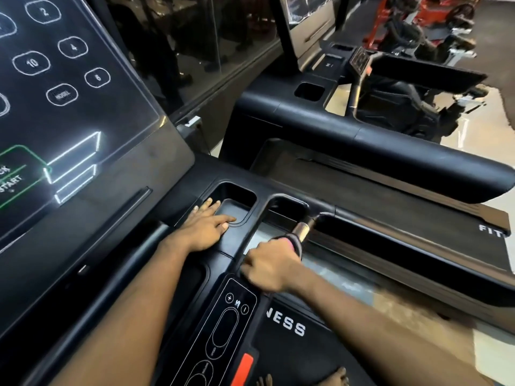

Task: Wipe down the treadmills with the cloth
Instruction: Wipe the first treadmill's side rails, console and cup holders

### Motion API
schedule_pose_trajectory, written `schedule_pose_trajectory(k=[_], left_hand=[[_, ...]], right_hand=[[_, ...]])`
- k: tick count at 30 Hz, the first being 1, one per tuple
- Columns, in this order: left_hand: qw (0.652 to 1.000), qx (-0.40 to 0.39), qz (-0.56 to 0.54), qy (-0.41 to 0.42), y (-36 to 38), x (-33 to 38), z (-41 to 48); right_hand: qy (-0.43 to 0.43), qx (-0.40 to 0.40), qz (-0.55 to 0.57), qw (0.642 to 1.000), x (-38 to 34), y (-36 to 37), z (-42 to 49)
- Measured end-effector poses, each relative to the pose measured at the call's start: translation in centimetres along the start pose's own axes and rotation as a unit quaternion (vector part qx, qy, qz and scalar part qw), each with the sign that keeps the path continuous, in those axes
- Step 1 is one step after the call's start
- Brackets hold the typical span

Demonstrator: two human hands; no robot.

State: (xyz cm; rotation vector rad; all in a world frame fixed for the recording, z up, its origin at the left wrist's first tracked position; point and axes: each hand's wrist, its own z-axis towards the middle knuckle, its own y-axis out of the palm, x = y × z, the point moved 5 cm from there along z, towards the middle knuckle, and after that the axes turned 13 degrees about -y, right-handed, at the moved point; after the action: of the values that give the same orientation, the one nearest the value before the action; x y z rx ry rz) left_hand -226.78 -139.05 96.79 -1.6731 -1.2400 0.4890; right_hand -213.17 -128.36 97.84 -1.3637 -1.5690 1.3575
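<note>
I stand on a black treadmill whose console tray (237,211) lies in front of me. My left hand (206,227) rests flat on the tray's edge, fingers straight and spread toward the recessed cup holder. My right hand (271,267) is curled round a thin black handlebar (259,215) that loops out from the console. A bit of pink cloth (291,242) shows at the far side of that hand, pressed against the bar just below its metal sensor sleeve (305,228). Most of the cloth is hidden inside the fist, and the hand is blurred.
The lit touch screen (69,93) rises at the left. A speed control strip (228,324) and a red stop key (243,369) lie near me. The belt (287,327) and my bare feet (334,377) are below. A second treadmill (362,135) stands close on the right.
</note>
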Motion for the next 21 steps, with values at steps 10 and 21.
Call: schedule_pose_trajectory(k=[10, 21], left_hand=[[1.0, 0.009, 0.003, 0.025, 0.5, -0.8, 0.7], [1.0, -0.014, 0.006, 0.01, 1.1, -0.6, 1.2]], right_hand=[[0.146, 0.442, 0.329, 0.822, 11.2, -5.8, -1.8], [-0.159, -0.184, -0.102, 0.965, 15.9, -1.2, 2.4]])
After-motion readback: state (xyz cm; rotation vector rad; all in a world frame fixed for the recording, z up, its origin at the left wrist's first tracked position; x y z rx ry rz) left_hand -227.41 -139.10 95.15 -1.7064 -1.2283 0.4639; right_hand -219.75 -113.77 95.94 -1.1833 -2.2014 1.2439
